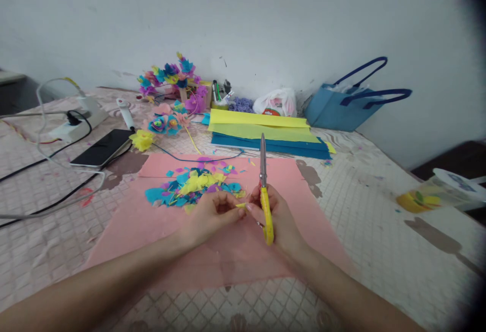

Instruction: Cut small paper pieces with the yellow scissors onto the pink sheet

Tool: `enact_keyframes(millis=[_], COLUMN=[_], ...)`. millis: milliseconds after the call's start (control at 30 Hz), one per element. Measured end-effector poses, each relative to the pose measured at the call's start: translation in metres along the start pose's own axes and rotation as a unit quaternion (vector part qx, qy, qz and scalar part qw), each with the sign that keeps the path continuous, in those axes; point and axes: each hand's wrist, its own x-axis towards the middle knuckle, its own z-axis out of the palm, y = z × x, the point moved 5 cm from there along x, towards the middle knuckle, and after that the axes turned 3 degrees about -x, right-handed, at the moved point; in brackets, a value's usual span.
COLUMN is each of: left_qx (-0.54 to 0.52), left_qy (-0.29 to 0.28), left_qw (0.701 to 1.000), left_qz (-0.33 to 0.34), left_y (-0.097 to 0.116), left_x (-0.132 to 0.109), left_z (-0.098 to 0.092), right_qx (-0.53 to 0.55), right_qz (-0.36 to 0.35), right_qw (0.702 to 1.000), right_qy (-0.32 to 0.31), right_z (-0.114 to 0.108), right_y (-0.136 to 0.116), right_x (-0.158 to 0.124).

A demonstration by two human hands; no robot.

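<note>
My left hand (217,216) pinches one end of a small yellow paper strip (240,205) over a pink paper sheet (182,266). The thumb and fingertips of my right hand (279,215) touch the strip's other end. Yellow-handled scissors (268,215) hang in the same right hand, their closed blades pointing away from me. Just beyond my left hand lies a loose heap of cut paper pieces (197,184) in blue, yellow and purple.
Behind the pink sheet lie folded yellow paper (258,118) and dark blue paper (266,144). Paper flowers (167,122), a phone (102,148) and a power strip (81,119) with cables are at the left. A blue bag (337,107) stands back right, a plastic cup (433,195) far right.
</note>
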Motion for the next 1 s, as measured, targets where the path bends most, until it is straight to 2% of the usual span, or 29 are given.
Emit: enact_keyframes(millis=[133,333,567,867,1000], left_qx=[-0.002,-0.008,0.011,0.036,0.023], left_qy=[-0.001,0.026,0.010,0.001,-0.002], left_qw=[1.000,0.999,1.000,0.999,1.000], left_qz=[0.001,-0.035,0.011,0.017,-0.002], left_y=[0.0015,0.0007,0.0038,0.0049,0.0015], left_x=[-0.0007,-0.0029,-0.0010,-0.0019,-0.0001], left_z=[0.0000,-0.0002,-0.0009,0.0019,0.0019], right_qx=[0.006,0.000,0.005,0.012,-0.001], right_qz=[0.001,0.016,0.041,0.055,0.058], right_qw=[1.000,1.000,0.999,0.998,0.998], right_qy=[-0.001,0.018,-0.004,-0.002,0.003], right_z=[-0.0002,-0.0033,0.0003,0.0023,0.0006], right_y=[0.0001,0.0012,0.0014,0.0032,0.0040], right_x=[0.0004,0.0022,0.0000,0.0026,0.0022])
